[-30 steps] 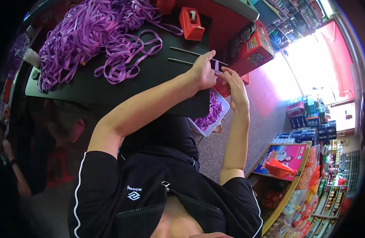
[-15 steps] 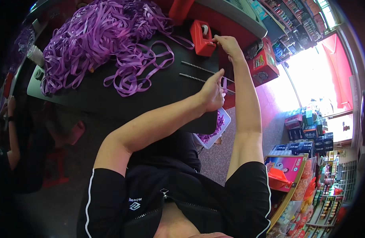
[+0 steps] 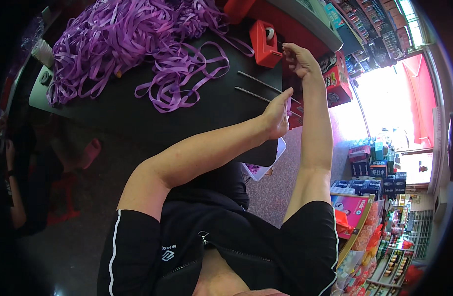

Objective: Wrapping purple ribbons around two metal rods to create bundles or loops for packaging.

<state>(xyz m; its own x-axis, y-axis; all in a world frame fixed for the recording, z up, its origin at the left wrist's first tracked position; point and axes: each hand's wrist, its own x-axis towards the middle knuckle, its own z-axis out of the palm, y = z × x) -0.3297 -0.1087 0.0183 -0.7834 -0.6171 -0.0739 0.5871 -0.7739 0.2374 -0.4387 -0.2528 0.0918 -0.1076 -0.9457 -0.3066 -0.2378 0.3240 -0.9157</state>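
My left hand [image 3: 277,117] is at the table's right edge, thumb raised and fingers closed on a bit of purple ribbon [image 3: 288,105]. Two thin metal rods [image 3: 254,78] stick out over that edge, passing behind this hand. Farther off, my right hand [image 3: 301,59] is raised just right of a red tape dispenser [image 3: 266,45] with a roll of tape in it. Its fingers are curled in a pinch; whatever they hold is too small to make out. A big tangled heap of purple ribbon [image 3: 123,44] covers the table's far left.
The dark table [image 3: 207,116] has a rounded near corner. Below it stands a white bin [image 3: 280,150] with purple pieces inside. A red box [image 3: 337,79] is beyond my right forearm. At the far left, another person's arm [image 3: 15,190] shows near a red stool [image 3: 64,200]. Stocked shelves line the right.
My right hand has drawn away from the tape dispenser, to the right, its fingers now curled in more. My left hand keeps its place by the rods. The whole view has shifted slightly.
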